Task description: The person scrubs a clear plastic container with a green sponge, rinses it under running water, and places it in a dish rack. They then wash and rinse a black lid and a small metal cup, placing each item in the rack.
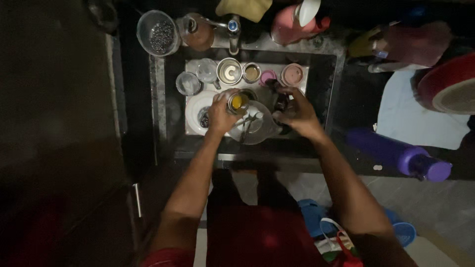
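left hand [221, 114] gripping steel cup [238, 103], mouth facing up, over sink [326, 89] | right hand [295, 111] closing on dark scrubber [281, 102], just right of cup | hands near, cup between them

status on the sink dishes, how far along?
Early, by the look of it. Nothing visibly set aside as clean. In hand: the left hand holds a small steel cup with yellow residue over the sink; the right hand grips something dark, unclear what. Left: glasses, steel bowls, pink cups and a white plate sit in the basin.
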`<state>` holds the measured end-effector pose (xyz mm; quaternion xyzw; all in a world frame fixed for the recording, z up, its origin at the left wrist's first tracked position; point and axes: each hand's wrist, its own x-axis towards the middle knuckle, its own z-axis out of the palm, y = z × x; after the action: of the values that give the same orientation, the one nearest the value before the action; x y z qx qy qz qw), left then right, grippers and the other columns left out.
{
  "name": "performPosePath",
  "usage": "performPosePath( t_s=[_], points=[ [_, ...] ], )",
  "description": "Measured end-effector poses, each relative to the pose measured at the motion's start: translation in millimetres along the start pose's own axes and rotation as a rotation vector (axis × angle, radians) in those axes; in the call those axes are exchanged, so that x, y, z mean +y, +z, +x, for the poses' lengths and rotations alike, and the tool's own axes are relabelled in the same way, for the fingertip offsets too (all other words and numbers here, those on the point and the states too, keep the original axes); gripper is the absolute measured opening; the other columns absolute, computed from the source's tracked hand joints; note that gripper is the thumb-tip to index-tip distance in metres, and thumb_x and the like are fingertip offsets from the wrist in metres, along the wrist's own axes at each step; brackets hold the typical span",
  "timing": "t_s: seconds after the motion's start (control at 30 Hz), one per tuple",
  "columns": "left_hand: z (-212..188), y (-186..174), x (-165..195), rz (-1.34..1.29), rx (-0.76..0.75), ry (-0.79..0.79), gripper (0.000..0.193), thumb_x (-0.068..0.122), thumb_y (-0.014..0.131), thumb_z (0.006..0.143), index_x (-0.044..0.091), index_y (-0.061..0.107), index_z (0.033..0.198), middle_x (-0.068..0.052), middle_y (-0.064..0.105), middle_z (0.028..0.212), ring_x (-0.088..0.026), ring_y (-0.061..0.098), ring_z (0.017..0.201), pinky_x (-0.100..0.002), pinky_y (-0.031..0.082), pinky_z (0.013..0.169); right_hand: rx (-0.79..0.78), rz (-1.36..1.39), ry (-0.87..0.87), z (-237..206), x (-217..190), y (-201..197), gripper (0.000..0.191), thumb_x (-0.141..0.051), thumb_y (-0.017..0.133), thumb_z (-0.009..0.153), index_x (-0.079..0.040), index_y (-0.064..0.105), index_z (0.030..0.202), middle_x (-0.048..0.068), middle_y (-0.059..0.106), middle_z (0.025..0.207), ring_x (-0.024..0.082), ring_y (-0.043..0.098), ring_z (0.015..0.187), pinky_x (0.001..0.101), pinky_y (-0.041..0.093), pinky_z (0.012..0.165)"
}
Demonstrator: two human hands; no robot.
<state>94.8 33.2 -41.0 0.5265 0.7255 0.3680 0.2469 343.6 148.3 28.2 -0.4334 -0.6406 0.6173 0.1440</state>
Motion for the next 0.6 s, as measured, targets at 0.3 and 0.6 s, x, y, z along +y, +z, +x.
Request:
performPosePath(
  t_s=[0.3, 0.6],
  points=[
    [29.1, 11.8, -48.9, 0.468, -0.311, -0.115, 0.078, 0.026, 0.094, 0.052, 0.006, 0.064, 0.122, -0.017, 0.068, 0.118, -0.039, 0.063, 0.107, -0.052, 0.051, 0.088, -0.009, 0.161, -0.058, -15.1, 80.6, -3.2, 0.066, -0.006, 0.082, 0.084, -0.005, 0.053, 0.143, 0.009, 0.06, 0.129, 0.017, 0.061, 0.114, 0.0334, 0.056, 0.093],
    [66.9, 26.0, -38.3, 0.771, -0.695, -0.353, 0.071, 0.042, 0.089, 0.059, 0.009, 0.07, 0.118, -0.011, 0.071, 0.118, -0.031, 0.066, 0.111, -0.049, 0.051, 0.094, -0.001, 0.269, 0.006, -32.3, 88.6, 4.0, 0.07, -0.006, 0.086, 0.079, -0.004, 0.054, 0.142, 0.011, 0.061, 0.135, 0.02, 0.061, 0.122, 0.037, 0.052, 0.104]
  ],
)
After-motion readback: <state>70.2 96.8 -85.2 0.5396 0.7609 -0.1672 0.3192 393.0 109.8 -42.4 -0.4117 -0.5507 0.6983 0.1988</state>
